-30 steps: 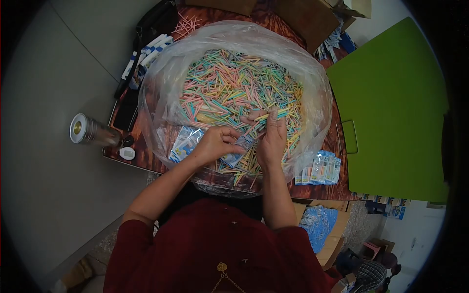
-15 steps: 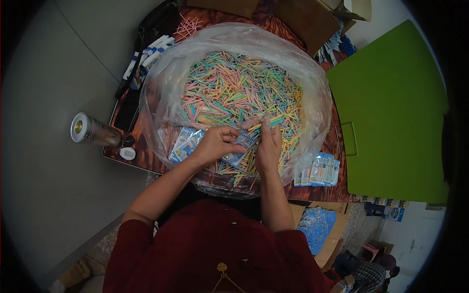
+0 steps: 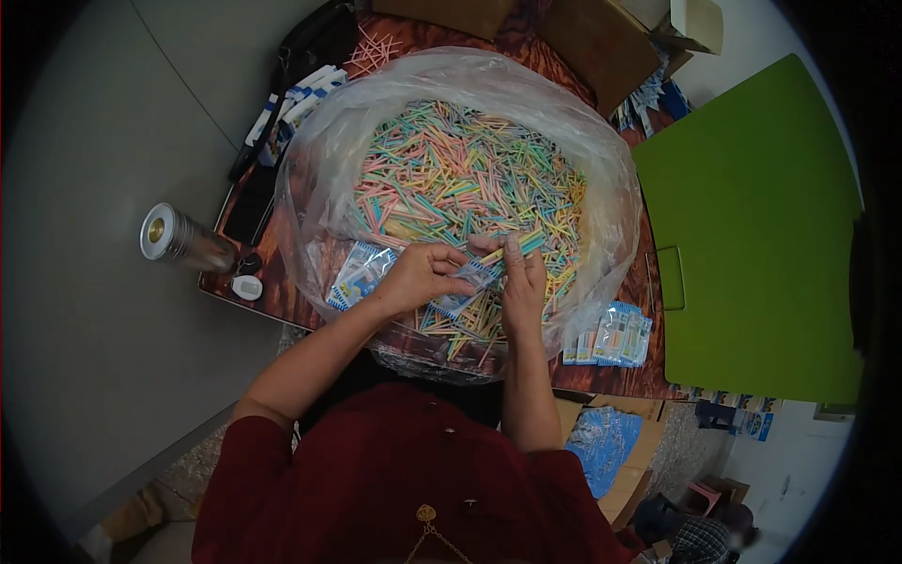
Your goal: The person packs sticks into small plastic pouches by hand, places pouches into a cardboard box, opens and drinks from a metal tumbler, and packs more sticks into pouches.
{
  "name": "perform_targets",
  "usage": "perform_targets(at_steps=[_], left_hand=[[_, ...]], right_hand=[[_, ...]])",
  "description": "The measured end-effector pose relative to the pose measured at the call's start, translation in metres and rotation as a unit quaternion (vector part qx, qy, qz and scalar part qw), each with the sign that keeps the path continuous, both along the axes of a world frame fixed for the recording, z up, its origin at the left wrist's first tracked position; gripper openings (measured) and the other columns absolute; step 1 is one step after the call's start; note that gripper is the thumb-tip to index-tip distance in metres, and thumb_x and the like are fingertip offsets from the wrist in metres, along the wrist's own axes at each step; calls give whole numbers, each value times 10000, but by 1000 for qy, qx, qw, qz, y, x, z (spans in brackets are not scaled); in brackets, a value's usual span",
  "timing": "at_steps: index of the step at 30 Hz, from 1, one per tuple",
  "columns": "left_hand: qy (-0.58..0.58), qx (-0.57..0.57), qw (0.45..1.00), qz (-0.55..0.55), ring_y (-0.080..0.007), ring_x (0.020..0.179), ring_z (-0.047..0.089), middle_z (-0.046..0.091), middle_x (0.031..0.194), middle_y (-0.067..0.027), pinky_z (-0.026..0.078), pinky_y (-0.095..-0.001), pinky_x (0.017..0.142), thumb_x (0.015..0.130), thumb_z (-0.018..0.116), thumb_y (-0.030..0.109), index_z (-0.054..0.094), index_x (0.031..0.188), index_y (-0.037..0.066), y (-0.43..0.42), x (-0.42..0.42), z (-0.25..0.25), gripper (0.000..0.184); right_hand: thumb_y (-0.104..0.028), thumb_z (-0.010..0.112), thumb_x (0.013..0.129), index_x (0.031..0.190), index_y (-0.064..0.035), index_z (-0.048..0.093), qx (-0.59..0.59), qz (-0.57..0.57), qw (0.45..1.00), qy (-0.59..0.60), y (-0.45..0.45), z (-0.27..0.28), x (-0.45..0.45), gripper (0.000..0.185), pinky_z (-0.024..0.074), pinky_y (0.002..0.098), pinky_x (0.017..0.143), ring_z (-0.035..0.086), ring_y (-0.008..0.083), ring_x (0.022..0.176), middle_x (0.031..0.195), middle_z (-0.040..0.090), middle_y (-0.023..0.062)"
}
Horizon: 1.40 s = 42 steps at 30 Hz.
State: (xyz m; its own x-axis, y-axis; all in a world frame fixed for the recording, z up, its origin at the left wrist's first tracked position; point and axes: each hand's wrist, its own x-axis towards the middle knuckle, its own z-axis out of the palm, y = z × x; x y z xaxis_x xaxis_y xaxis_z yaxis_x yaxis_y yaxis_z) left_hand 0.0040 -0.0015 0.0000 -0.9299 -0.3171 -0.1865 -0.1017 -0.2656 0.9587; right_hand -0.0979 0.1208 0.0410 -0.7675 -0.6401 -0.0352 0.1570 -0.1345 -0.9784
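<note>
My left hand (image 3: 420,280) pinches a small clear and blue packet (image 3: 481,274) by its edge. Close beside it, my right hand (image 3: 521,287) is closed on a few thin pastel sticks (image 3: 517,246), which lie at the packet's upper end; whether their tips are inside it I cannot tell. Both hands are over a big clear plastic bag (image 3: 315,183), rolled open and full of loose sticks (image 3: 470,169) in pink, yellow, green and blue. More blue-edged packets (image 3: 362,273) lie at the bag's near left, next to my left wrist.
Filled packets (image 3: 615,336) are stacked at the table's near right. A green board (image 3: 752,235) stands at the right. Toward the left edge are a metal canister (image 3: 188,242) and a small white device (image 3: 247,288). Pink sticks (image 3: 374,51) and cardboard boxes (image 3: 601,52) are at the back.
The right hand's sticks have shifted slightly and now lie closer along the packet's upper end. My left hand keeps its pinch on the packet. The whole view has tilted a little.
</note>
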Motion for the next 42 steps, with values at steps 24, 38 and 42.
perform_targets(at_steps=[24,38,42], left_hand=[[36,154,987,32,-62,857,581,640,962,-27,474,-217,762,854,678,33,572,1127,-8,13,-16,-4,296],[97,4,991,88,-57,807,547,621,912,1,437,-209,731,896,623,66,644,1097,8,24,-22,16,211],[129,-122,982,61,-67,804,543,610,881,-4,426,-205,721,875,640,36,669,987,-1,24,-20,18,121]], right_hand=[[-201,448,995,1271,-19,542,108,20,941,321,30,-9,-19,343,346,325,1041,537,188,1161,1213,606,110],[-102,669,819,932,-44,671,91,-98,943,305,43,-17,-6,127,501,296,695,654,190,802,878,668,82],[-104,696,786,927,-42,658,94,-102,929,344,51,-8,-4,159,493,309,663,640,221,758,824,640,89]])
